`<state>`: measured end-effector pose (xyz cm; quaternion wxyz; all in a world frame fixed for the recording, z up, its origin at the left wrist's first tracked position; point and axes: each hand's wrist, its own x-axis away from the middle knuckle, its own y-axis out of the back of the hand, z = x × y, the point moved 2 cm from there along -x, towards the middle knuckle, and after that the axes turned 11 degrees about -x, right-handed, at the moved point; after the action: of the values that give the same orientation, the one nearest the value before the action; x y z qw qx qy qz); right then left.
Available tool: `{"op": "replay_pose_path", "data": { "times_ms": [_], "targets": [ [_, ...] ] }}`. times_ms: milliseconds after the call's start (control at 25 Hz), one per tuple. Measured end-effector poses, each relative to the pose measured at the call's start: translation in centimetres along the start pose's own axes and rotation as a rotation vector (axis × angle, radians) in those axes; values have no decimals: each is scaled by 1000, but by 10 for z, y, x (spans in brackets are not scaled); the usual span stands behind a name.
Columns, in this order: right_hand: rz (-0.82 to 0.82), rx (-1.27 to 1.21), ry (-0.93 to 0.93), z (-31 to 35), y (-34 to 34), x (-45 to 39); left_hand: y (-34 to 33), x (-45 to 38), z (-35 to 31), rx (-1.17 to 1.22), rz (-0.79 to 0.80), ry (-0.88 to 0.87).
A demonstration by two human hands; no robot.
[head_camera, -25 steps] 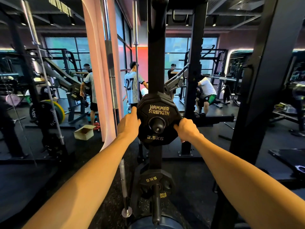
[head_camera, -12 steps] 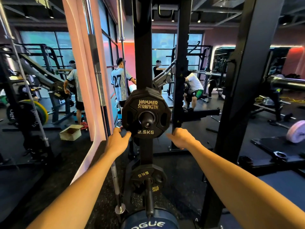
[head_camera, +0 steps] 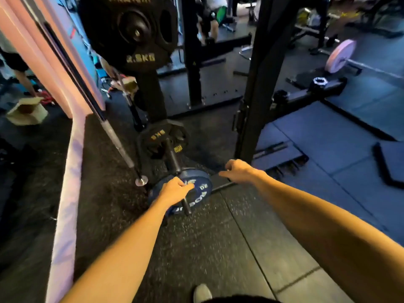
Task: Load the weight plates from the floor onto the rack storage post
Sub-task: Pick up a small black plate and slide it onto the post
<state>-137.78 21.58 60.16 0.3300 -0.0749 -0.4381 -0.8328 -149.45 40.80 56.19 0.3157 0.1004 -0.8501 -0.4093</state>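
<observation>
Left hand (head_camera: 175, 190): fingers (head_camera: 188, 186) lie bent over the upper face of the blue plate (head_camera: 200, 193), in contact with it; whether they grip its edge cannot be told through the blur. Right hand (head_camera: 237, 171): fingers (head_camera: 225, 174) loosely curled, holding nothing, hanging just beside the plate's right rim and apart from it.

The blue plate sits low, near the floor (head_camera: 196, 248), threaded on the lower storage post (head_camera: 176, 169). Its face is turned toward the camera and tilted upward. The post's long axis runs from the rack upright (head_camera: 150, 95) out toward the viewer, and its free end projects past the plate's hub, beside the left hand.

Plates counted on the rack: three. One blue, at the front of the lower post; one black 5 kg plate (head_camera: 162, 138) behind it on the same post, well apart; one black 2.5 kg plate (head_camera: 131, 31) on the upper post, face toward the camera.

One barbell (head_camera: 109, 130) leans diagonally at left, its collar end on the floor just left of the blue plate. One pink plate (head_camera: 340, 55) sits on a separate bar at far right.
</observation>
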Motion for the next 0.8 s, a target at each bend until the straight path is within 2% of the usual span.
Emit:
{"op": "replay_pose_path", "data": {
  "times_ms": [160,320,480,680,800],
  "targets": [
    [72,-68,-209,-88,-66,45,-85,17,1,-139,274,-38],
    [113,-174,-505,-186,-114,115,-168,37,-7,-316,544,-54],
    [131,-280,-694,-270,-144,173,-226,58,-43,-499,693,-173],
    [52,-478,-803,-363,-118,220,-300,67,-133,-776,840,-306],
    [-83,-590,-828,-423,-63,238,-347,66,-199,-896,828,-378]
  ]
}}
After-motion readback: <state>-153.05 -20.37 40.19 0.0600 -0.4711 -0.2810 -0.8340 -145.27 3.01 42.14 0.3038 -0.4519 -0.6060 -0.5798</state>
